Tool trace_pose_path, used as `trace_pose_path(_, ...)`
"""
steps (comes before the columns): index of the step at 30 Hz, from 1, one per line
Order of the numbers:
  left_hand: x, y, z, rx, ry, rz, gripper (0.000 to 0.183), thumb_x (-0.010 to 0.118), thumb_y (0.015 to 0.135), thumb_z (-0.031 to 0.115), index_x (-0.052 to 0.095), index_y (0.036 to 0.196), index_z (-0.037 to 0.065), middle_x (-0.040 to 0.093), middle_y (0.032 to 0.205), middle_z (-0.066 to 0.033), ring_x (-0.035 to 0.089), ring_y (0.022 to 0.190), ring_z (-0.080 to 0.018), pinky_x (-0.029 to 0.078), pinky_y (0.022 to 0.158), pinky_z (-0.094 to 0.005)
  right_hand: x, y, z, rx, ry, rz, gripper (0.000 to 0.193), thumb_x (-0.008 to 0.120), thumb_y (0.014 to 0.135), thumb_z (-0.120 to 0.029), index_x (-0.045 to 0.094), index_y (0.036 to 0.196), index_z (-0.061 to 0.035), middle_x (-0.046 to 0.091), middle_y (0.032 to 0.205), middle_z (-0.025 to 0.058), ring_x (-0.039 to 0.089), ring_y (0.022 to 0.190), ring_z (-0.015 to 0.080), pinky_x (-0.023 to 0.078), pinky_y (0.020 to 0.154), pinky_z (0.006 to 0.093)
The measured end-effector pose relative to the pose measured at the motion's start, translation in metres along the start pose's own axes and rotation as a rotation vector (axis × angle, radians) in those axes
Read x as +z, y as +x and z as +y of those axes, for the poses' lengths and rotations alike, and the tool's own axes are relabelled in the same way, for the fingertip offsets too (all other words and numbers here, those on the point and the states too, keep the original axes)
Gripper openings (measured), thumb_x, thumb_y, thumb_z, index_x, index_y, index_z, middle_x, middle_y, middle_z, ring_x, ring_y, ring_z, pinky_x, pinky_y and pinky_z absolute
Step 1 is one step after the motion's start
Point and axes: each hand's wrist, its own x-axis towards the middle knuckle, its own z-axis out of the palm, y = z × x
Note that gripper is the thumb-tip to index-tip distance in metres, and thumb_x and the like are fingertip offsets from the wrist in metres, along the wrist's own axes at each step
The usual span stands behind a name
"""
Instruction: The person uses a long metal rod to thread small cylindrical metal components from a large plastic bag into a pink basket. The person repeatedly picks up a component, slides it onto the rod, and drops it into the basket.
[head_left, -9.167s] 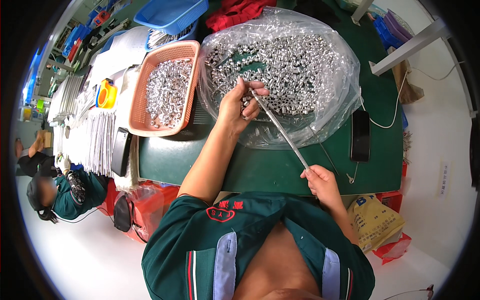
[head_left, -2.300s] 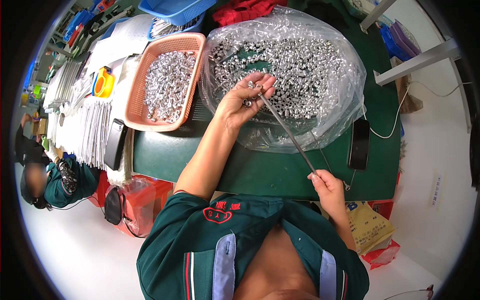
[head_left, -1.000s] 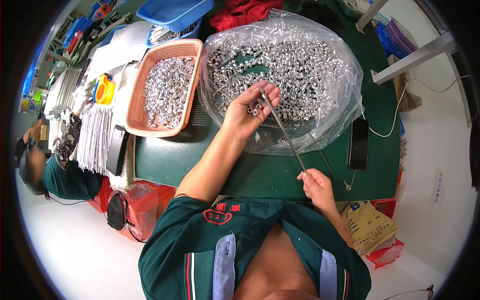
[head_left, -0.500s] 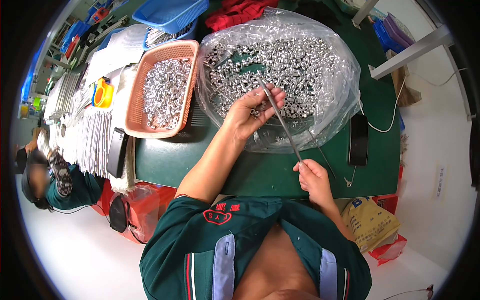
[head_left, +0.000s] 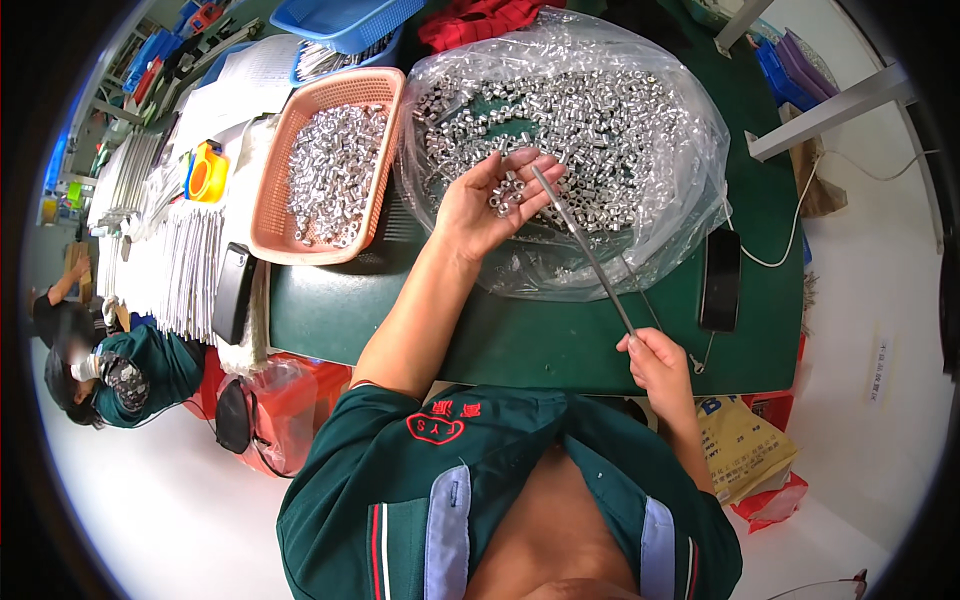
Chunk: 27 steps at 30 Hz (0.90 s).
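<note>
My left hand (head_left: 480, 207) is palm up over the near left edge of a clear plastic bag (head_left: 690, 225), cupping several small metal sleeves (head_left: 506, 194). My right hand (head_left: 656, 362), by the table's near edge, pinches the lower end of a thin metal rod (head_left: 600, 272). Slanting up and left, the rod brings its far end to my left fingertips. Whether any sleeve sits on it I cannot tell. Many loose silver sleeves (head_left: 620, 130) lie spread in the open bag. An orange-pink basket (head_left: 262, 190) of similar sleeves stands left of the bag.
On the green table (head_left: 330, 320), a black phone (head_left: 719, 280) lies to the right, with a thin wire loop nearby. Blue baskets (head_left: 350, 25) and red cloth (head_left: 480, 22) are at the back. Bundled white strips (head_left: 190, 270) lie left, near another person (head_left: 150, 375).
My left hand has moved slightly left and opened out, showing the sleeves in its palm. My right hand and the rod have shifted right and a little toward me.
</note>
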Motion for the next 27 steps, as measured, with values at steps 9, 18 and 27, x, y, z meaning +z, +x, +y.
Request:
trace_pose_path(9, -0.006, 0.006, -0.001, -0.007, 0.183, -0.052, 0.045, 0.043, 0.092, 0.001, 0.03, 0.135, -0.007, 0.037, 0.137, -0.0263, 0.036, 0.129, -0.0437, 0.035, 0.106, -0.0535, -0.008, -0.004, 0.003, -0.027, -0.227, 0.035, 0.016, 0.055, 0.092, -0.015, 0.062, 0.089, -0.0005, 0.043, 0.061, -0.0058, 0.037, 0.055, 0.0026, 0.03, 0.05, 0.0198)
trace_pose_path(18, -0.001, 0.005, -0.006, 0.084, 0.094, 0.041, 0.045, 0.041, 0.093, -0.001, 0.028, 0.135, -0.008, 0.037, 0.137, -0.0268, 0.036, 0.129, -0.0438, 0.034, 0.108, -0.0531, 0.0, -0.005, 0.006, -0.033, -0.266, 0.06, 0.015, 0.055, 0.091, -0.013, 0.062, 0.091, 0.0, 0.046, 0.062, -0.0041, 0.04, 0.057, 0.0042, 0.034, 0.053, 0.0212)
trace_pose_path(27, -0.004, 0.007, -0.013, 0.147, 0.362, 0.084, 0.039, 0.038, 0.088, -0.009, 0.033, 0.127, -0.009, 0.038, 0.133, -0.0305, 0.041, 0.125, -0.0423, 0.039, 0.105, -0.0507, 0.011, -0.013, -0.01, -0.444, -0.884, 0.292, 0.012, 0.056, 0.09, -0.013, 0.062, 0.092, -0.0024, 0.047, 0.059, 0.0034, 0.045, 0.055, 0.0075, 0.037, 0.05, 0.0263)
